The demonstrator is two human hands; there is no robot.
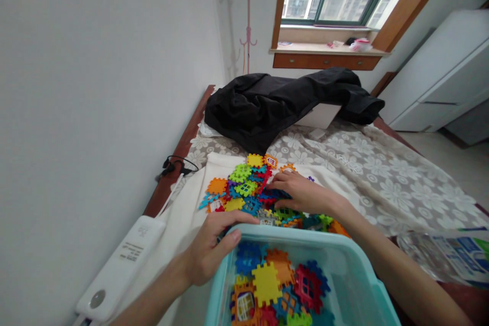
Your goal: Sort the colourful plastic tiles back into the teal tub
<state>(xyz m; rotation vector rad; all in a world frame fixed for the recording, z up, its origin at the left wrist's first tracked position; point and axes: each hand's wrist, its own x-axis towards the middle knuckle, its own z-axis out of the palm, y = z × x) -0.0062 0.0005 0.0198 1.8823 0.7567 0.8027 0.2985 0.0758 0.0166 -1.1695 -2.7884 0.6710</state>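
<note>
A light-blue plastic bin stands close in front of me, with interlocking plastic building pieces lying inside. At its far left corner, my left hand grips the rim, thumb on the inner side and fingers over the outside. Beyond the bin, a heap of similar colourful pieces is spread on a white cloth. My right hand reaches past the bin's right side onto this heap. Its fingers are bent and apart from the thumb, touching the pieces; the fingertips are partly hidden among them.
A black cloth lies across the far part of the bed, partly over a white box. On the left are a long white device and a black cable near the wall. Clear plastic packaging lies at right.
</note>
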